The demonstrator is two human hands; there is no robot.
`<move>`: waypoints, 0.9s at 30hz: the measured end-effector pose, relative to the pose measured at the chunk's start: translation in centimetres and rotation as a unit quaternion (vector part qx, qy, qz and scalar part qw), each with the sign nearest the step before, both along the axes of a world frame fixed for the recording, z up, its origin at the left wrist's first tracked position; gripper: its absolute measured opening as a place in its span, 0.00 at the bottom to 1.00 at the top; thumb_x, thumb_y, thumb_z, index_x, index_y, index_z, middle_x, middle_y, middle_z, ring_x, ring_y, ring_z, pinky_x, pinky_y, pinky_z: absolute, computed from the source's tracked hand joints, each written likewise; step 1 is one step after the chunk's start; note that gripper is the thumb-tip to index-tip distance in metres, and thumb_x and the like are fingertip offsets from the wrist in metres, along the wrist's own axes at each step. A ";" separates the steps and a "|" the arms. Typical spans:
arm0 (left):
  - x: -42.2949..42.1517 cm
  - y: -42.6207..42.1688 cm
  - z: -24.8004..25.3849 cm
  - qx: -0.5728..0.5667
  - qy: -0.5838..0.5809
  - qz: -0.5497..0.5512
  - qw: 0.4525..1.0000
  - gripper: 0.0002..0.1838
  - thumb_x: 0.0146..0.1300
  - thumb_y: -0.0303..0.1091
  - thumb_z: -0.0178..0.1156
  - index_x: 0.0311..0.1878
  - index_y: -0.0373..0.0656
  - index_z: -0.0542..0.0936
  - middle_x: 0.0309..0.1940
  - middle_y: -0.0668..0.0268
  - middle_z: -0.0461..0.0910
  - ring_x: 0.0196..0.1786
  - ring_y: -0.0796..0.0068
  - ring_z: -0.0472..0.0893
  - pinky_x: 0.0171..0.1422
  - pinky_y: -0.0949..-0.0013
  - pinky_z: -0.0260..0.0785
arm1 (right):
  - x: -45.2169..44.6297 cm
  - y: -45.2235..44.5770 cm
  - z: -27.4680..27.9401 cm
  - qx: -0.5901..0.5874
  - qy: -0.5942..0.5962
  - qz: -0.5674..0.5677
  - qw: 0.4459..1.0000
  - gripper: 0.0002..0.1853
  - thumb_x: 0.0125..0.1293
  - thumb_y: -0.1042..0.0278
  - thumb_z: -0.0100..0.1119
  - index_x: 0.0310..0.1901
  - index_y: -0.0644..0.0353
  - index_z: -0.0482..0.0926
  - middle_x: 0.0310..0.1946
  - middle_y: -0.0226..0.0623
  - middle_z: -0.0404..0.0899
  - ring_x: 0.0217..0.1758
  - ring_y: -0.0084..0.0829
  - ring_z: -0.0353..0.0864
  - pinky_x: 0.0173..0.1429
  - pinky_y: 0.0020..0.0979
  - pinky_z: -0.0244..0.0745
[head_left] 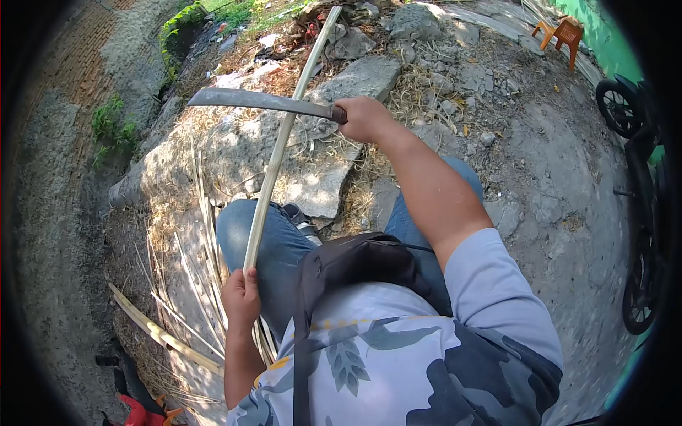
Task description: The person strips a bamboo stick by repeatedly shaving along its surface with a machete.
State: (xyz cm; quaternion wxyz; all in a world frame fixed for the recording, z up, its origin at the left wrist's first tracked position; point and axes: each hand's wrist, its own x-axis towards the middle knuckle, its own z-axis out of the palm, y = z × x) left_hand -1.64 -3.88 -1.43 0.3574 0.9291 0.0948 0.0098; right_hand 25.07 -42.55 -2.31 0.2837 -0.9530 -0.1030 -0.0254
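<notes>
My right hand (362, 119) grips the dark handle of a machete (263, 101). Its long blade points left and lies across a pale split strip of bamboo or wood (273, 170). The lower end of that strip is held in my left hand (242, 298), thumb along it, beside my left knee. From there the strip rises away from me, its far end above the rubble. Whether the blade is touching the strip or just over it, I cannot tell.
Thin split strips (206, 227) lie on the ground at my left, with a wider pale piece (167, 337) nearby. Concrete slabs (312, 181) and shavings are in front. A rough wall (57, 192) stands left; an orange chair (567, 34) and motorbike (641, 177) are right.
</notes>
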 end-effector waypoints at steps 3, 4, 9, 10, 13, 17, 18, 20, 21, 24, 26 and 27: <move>0.3 0.8 -0.7 -0.019 0.010 0.000 1.000 0.28 0.79 0.54 0.59 0.29 0.40 0.73 0.20 0.74 0.67 0.26 0.82 0.64 0.29 0.69 0.57 | -0.5 0.0 0.4 -0.028 -0.035 0.019 0.999 0.11 0.58 0.62 0.67 0.43 0.48 0.84 0.40 0.40 0.88 0.48 0.47 0.88 0.52 0.50 0.82; 0.3 0.9 -0.8 -0.039 0.021 0.010 0.999 0.28 0.79 0.53 0.59 0.29 0.40 0.73 0.20 0.74 0.67 0.26 0.83 0.64 0.29 0.69 0.57 | -1.0 0.3 0.6 -0.036 -0.048 0.029 0.998 0.10 0.57 0.62 0.67 0.41 0.49 0.83 0.37 0.41 0.88 0.46 0.48 0.88 0.51 0.51 0.82; 0.2 0.8 -1.0 -0.086 0.029 0.031 0.995 0.28 0.80 0.53 0.59 0.28 0.40 0.72 0.20 0.76 0.66 0.27 0.84 0.64 0.29 0.69 0.56 | -3.2 4.0 3.1 -0.151 -0.016 0.181 0.972 0.14 0.58 0.62 0.66 0.48 0.46 0.84 0.43 0.37 0.88 0.50 0.43 0.89 0.55 0.47 0.83; 0.0 0.9 -1.2 -0.085 0.027 0.033 0.995 0.28 0.80 0.53 0.59 0.28 0.40 0.71 0.20 0.75 0.66 0.27 0.84 0.64 0.29 0.69 0.56 | -3.4 4.7 3.1 -0.166 -0.030 0.214 0.962 0.14 0.58 0.63 0.66 0.48 0.46 0.84 0.43 0.37 0.88 0.50 0.43 0.89 0.54 0.47 0.83; 0.0 0.6 -1.1 -0.053 -0.004 0.021 0.998 0.28 0.80 0.53 0.59 0.28 0.40 0.71 0.20 0.74 0.66 0.27 0.83 0.64 0.29 0.68 0.56 | -2.9 4.3 3.0 -0.163 -0.080 0.206 0.962 0.13 0.56 0.64 0.67 0.44 0.47 0.84 0.42 0.38 0.88 0.48 0.43 0.89 0.52 0.47 0.82; -0.3 0.2 -1.0 -0.003 -0.041 0.001 0.999 0.28 0.80 0.53 0.58 0.28 0.39 0.71 0.19 0.72 0.66 0.26 0.82 0.64 0.29 0.67 0.57 | -0.3 0.2 0.4 -0.048 -0.046 0.088 0.994 0.09 0.57 0.63 0.67 0.41 0.47 0.84 0.38 0.38 0.88 0.47 0.45 0.88 0.51 0.49 0.81; -0.2 0.2 -1.1 0.003 -0.041 -0.003 0.999 0.28 0.80 0.53 0.58 0.28 0.39 0.71 0.19 0.72 0.66 0.26 0.82 0.64 0.29 0.67 0.57 | -0.2 -0.2 0.9 -0.015 -0.028 0.054 0.998 0.09 0.57 0.63 0.67 0.40 0.46 0.84 0.37 0.38 0.88 0.47 0.45 0.88 0.50 0.49 0.81; 0.0 0.1 -1.0 0.014 -0.037 -0.011 0.999 0.28 0.80 0.53 0.57 0.29 0.39 0.71 0.19 0.72 0.66 0.26 0.82 0.64 0.29 0.67 0.57 | -0.9 -0.3 1.1 -0.019 -0.059 0.039 0.997 0.07 0.57 0.65 0.66 0.38 0.49 0.83 0.35 0.40 0.87 0.44 0.48 0.87 0.48 0.50 0.81; 0.1 0.1 -0.9 0.002 -0.033 -0.011 0.999 0.28 0.80 0.53 0.57 0.29 0.39 0.71 0.19 0.72 0.66 0.26 0.82 0.64 0.29 0.68 0.57 | -1.2 -0.5 1.1 -0.021 -0.073 0.031 0.997 0.06 0.57 0.65 0.65 0.38 0.50 0.83 0.33 0.41 0.87 0.43 0.49 0.87 0.48 0.50 0.80; 0.0 0.2 -0.7 -0.027 -0.026 -0.010 0.999 0.28 0.80 0.53 0.58 0.29 0.39 0.71 0.19 0.72 0.66 0.26 0.82 0.64 0.29 0.68 0.57 | -1.6 -0.3 1.8 -0.010 -0.089 0.032 0.995 0.07 0.57 0.64 0.66 0.37 0.49 0.83 0.33 0.41 0.87 0.42 0.49 0.87 0.46 0.50 0.81; -0.1 0.6 -1.2 -0.039 -0.033 -0.012 0.999 0.27 0.80 0.52 0.58 0.30 0.39 0.71 0.19 0.73 0.66 0.27 0.83 0.64 0.29 0.69 0.57 | -1.8 0.3 1.8 -0.023 -0.104 0.061 0.992 0.07 0.57 0.64 0.66 0.38 0.49 0.82 0.33 0.40 0.87 0.41 0.49 0.87 0.46 0.49 0.81; -0.2 0.7 -1.3 -0.042 -0.033 -0.006 0.999 0.27 0.80 0.52 0.58 0.29 0.39 0.72 0.20 0.73 0.66 0.27 0.83 0.64 0.29 0.69 0.57 | -1.8 0.6 2.2 -0.031 -0.114 0.075 0.990 0.07 0.57 0.64 0.66 0.38 0.48 0.82 0.33 0.40 0.86 0.41 0.48 0.88 0.46 0.49 0.81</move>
